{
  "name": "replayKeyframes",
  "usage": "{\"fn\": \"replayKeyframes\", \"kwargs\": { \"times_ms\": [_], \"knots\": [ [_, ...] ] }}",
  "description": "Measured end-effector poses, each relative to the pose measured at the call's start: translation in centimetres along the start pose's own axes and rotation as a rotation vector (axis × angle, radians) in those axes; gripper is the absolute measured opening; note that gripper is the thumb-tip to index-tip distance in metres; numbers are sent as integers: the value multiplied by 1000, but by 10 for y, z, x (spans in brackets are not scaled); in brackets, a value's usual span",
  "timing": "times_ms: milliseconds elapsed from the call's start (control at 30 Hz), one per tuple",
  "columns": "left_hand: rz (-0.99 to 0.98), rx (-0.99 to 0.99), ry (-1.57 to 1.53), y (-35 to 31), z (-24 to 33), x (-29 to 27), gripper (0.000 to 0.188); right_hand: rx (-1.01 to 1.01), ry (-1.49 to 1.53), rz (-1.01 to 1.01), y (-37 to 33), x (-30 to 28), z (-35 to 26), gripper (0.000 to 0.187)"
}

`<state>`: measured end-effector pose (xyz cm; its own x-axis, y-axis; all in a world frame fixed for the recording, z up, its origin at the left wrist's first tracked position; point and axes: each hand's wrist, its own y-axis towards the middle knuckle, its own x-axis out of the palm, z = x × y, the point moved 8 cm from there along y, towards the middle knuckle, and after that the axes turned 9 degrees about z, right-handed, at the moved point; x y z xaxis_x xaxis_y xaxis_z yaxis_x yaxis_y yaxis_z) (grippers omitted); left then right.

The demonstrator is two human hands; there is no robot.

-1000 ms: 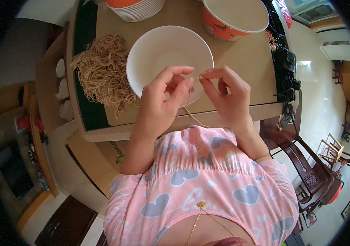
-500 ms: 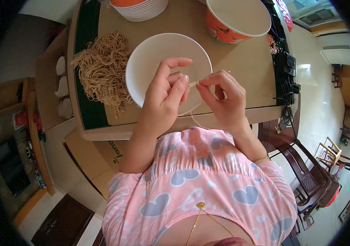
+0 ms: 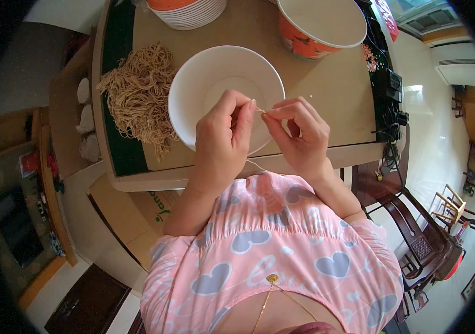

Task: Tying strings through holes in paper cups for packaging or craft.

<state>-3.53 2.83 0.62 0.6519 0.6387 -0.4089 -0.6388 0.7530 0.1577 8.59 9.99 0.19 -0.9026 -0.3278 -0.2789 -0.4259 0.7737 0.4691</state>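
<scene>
1. I see the left hand (image 3: 223,136) and the right hand (image 3: 299,133) meeting over the near rim of an empty white bowl (image 3: 215,83) on the counter (image 3: 332,89).
2. Both hands are closed in a fingertip pinch on a single thin noodle strand (image 3: 260,111); a short pale bit of it shows between the thumbs and forefingers, right above the bowl's near edge.
3. A pale thread-like line runs down below the left hand toward the pink heart-print top (image 3: 271,250); I think it is the same strand, but it is too thin for me to be sure.
4. A loose heap of dry brown noodles (image 3: 137,97) lies on the counter just left of the bowl, partly over a dark green strip along the counter's left edge.
5. Beyond the bowl, at the far edge, sits a stack of white bowls (image 3: 193,11) with an orange one on top, and to its right a large orange-sided bowl (image 3: 318,25) with a white inside.
6. A black cable bundle (image 3: 390,106) hangs along the counter's right side.
</scene>
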Motion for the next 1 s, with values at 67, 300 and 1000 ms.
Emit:
{"fn": "replayKeyframes", "kwargs": {
  "times_ms": [67, 300, 1000],
  "knots": [
    [23, 27, 10, 0, 1, 0, 10, -42, 24, 10, -1, 0, 0, 13],
    [61, 117, 57, 0, 7, -1, 8, 37, 12, -19, 1, -2, 2, 13],
    [-201, -114, -295, -12, 23, 0, 5, -82, -38, -64, 9, -22, -1, 18]
  ]
}}
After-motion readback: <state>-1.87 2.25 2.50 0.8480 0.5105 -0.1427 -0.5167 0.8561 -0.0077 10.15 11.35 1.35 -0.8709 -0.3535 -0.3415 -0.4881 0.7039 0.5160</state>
